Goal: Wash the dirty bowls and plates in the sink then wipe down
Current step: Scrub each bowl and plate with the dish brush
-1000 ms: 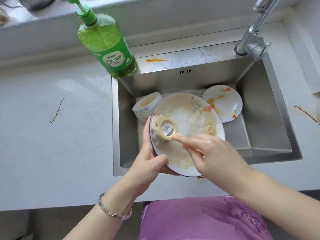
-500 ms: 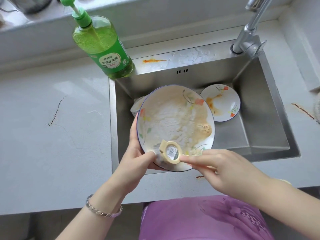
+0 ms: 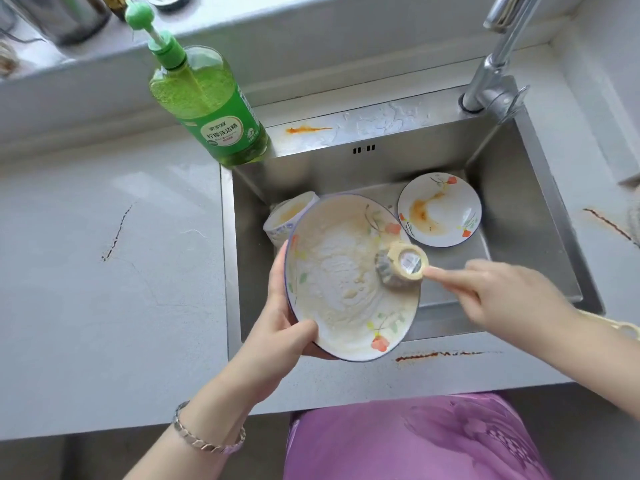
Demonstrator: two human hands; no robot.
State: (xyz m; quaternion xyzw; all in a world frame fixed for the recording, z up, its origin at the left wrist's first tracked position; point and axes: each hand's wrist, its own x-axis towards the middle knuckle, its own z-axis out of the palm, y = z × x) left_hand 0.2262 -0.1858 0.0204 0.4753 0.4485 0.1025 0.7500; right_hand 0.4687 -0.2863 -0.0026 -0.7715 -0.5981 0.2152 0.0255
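Note:
My left hand point(image 3: 277, 327) grips the left rim of a large flowered plate point(image 3: 339, 292), tilted over the steel sink point(image 3: 519, 216) and smeared with soapy foam. My right hand point(image 3: 495, 292) holds the handle of a cream dish brush point(image 3: 403, 266), whose round head presses on the plate's right side. A small plate point(image 3: 446, 216) with orange sauce stains lies on the sink floor at the back right. A dirty bowl point(image 3: 289, 216) leans on its side behind the large plate, partly hidden by it.
A green dish soap pump bottle point(image 3: 214, 112) stands at the sink's back left corner. The faucet point(image 3: 495, 74) rises at the back right. Orange smears mark the sink's rear ledge point(image 3: 306, 129) and the counter's front edge point(image 3: 433, 355). White countertop point(image 3: 104, 271) spreads left.
The brush head has swept from the plate's left side, down along its near rim, to the right side. The plate has turned in my left hand and shifted slightly.

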